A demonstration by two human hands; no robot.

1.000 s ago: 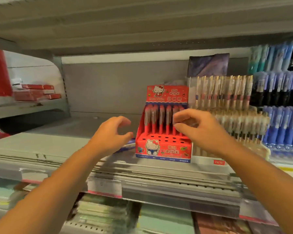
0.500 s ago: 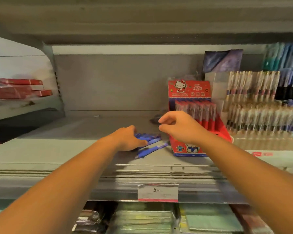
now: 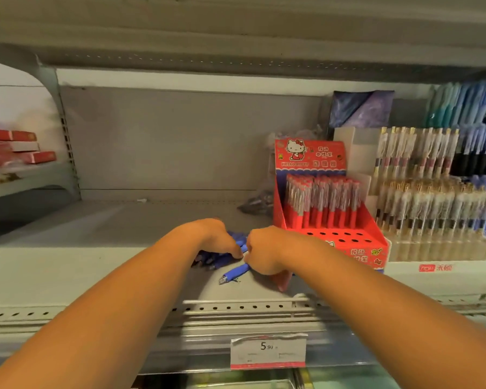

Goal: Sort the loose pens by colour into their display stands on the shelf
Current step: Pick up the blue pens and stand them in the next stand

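Several loose blue pens (image 3: 218,258) lie in a small heap on the grey shelf (image 3: 96,265). My left hand (image 3: 213,237) rests over the heap with fingers curled around some of the pens. My right hand (image 3: 264,255) is right beside it, fingers curled onto a blue pen (image 3: 233,272) that points toward the shelf's front edge. A red Hello Kitty display stand (image 3: 357,248) stands just right of my hands, its back rows filled with red pens (image 3: 320,200) and its front holes unfilled.
Right of the red stand are tiered displays of clear gold-topped pens (image 3: 432,197) and blue and black pens (image 3: 477,153). A dark plastic bag (image 3: 257,203) lies behind the stand. Red boxes (image 3: 14,150) sit on the left shelf. A price tag (image 3: 268,350) hangs on the shelf edge.
My view swung left. Both hands dropped from in front of the red stand to the blue pen heap; the left hand covered it first, then the right hand came down beside it.
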